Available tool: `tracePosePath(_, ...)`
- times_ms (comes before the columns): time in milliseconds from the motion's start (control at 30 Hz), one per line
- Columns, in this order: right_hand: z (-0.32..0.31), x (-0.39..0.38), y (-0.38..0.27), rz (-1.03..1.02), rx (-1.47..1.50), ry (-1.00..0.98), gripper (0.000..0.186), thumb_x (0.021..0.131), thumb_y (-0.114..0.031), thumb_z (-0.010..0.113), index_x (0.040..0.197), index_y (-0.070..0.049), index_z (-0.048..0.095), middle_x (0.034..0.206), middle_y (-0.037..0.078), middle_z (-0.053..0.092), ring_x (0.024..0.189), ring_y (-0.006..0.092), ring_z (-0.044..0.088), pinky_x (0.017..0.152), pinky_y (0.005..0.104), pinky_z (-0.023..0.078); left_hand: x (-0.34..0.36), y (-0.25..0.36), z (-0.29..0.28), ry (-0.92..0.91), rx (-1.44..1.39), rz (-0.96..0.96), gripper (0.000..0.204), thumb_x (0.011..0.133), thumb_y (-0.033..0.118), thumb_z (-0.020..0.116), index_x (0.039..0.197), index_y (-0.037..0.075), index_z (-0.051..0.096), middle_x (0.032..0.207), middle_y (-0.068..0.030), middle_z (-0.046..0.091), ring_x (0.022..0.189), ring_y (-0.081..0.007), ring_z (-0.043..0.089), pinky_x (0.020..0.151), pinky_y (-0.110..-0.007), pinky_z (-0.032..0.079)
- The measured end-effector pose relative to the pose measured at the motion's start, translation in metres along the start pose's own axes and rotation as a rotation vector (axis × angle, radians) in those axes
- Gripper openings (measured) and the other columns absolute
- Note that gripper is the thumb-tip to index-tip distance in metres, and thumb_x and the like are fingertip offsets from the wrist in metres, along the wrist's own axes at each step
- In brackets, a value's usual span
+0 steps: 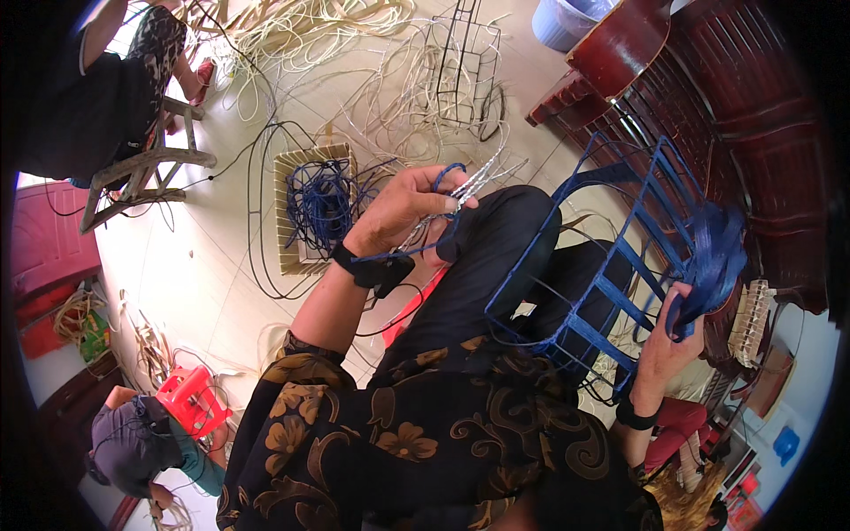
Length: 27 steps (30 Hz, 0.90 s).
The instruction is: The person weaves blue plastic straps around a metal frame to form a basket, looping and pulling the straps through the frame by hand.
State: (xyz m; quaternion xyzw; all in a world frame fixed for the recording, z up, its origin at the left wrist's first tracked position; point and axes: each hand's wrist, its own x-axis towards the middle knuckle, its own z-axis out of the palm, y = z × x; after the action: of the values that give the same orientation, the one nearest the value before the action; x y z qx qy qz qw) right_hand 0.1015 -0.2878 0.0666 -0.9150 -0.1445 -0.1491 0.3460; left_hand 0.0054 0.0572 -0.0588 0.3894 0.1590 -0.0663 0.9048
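Note:
My left hand (409,205) is closed in a pinch on several thin white twisted cords (481,180), above my left knee. A blue cord (390,257) loops round its fingers and trails past my wrist. On my lap rests a wire basket frame (577,310), its wires bound in blue, with flat blue straps (624,305) running across one side. At the frame's right side, my right hand (670,347) has its fingers curled round a bunch of blue straps (713,257). Its fingertips are partly hidden by the straps.
A woven box (290,257) of tangled blue cord (320,208) stands on the floor, left of my knees. Pale strips (310,31) and a bare wire frame (465,75) lie beyond. A wooden bench (691,97) stands right. Other people sit at the left and lower right.

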Motion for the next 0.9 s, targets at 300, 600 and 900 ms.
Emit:
tracePosePath(300,-0.015,-0.004,-0.015,-0.297,-0.148,-0.222,0.020,0.084,-0.003,0.064,0.103,0.002,0.065,0.092,0.014,0.067,0.080,0.0271,0.065,0.071,0.0319,0.050,-0.014,0.010,0.017,-0.078,0.208,-0.024,0.033,0.074,-0.004,0.056,0.106,-0.005,0.063,0.095,-0.0078,0.068,0.081,-0.0125,0.063,0.068,-0.025,0.050)
tracePosePath(600,0.034,0.017,-0.091,-0.777,0.132,-0.532,0.031,0.054,0.005,0.061,0.085,0.002,0.062,0.084,0.014,0.058,0.069,0.0307,0.059,0.058,0.0365,0.047,-0.045,0.044,0.080,-0.194,0.374,0.020,0.018,0.086,0.000,0.063,0.104,-0.001,0.065,0.099,-0.0006,0.065,0.090,-0.0092,0.058,0.082,-0.024,0.046)
tracePosePath(900,0.043,-0.013,-0.097,-0.748,0.109,-0.570,0.039,0.061,0.005,0.066,0.099,-0.002,0.068,0.093,0.010,0.061,0.076,0.0290,0.060,0.066,0.0350,0.050,-0.050,0.028,0.090,-0.376,0.808,0.398,0.027,0.087,0.014,0.062,0.111,0.001,0.061,0.097,-0.0115,0.064,0.088,-0.0225,0.059,0.084,-0.033,0.046)
